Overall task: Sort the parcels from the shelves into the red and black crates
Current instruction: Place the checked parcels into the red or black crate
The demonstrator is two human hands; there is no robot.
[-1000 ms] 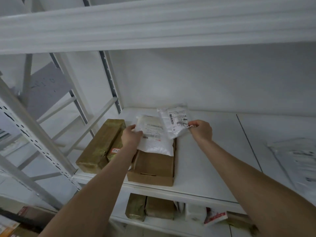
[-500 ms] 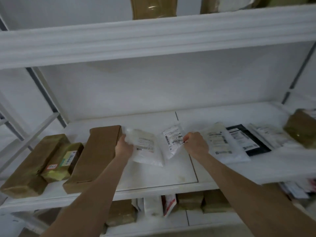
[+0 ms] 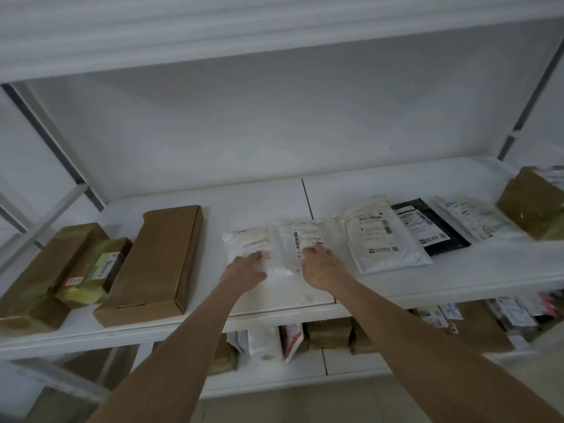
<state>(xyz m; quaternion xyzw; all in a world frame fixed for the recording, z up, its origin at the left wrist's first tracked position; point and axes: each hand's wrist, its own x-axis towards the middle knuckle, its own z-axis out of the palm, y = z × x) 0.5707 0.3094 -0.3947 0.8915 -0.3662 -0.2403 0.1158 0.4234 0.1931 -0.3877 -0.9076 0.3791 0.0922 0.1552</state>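
Two white plastic parcels lie flat and side by side on the white shelf board [image 3: 259, 196]. The left parcel [image 3: 250, 239] is a plump white bag, and my left hand [image 3: 247, 271] rests flat on its near end. The right parcel [image 3: 305, 233] is smaller, with a barcode label, and overlaps the first one. My right hand [image 3: 320, 265] presses on its near edge with spread fingers. No red or black crate is in view.
Left of the parcels lie a flat brown carton [image 3: 158, 264], a small yellow-taped box [image 3: 97, 270] and a long taped parcel [image 3: 45, 270]. To the right are a white mailer [image 3: 381, 236], a black mailer [image 3: 427, 224] and a taped box [image 3: 534, 209]. More parcels fill the lower shelf [image 3: 274, 340].
Both hands carried the two white bags rightward off the brown carton and lowered them. The bags now lie flat on the shelf under my fingers.
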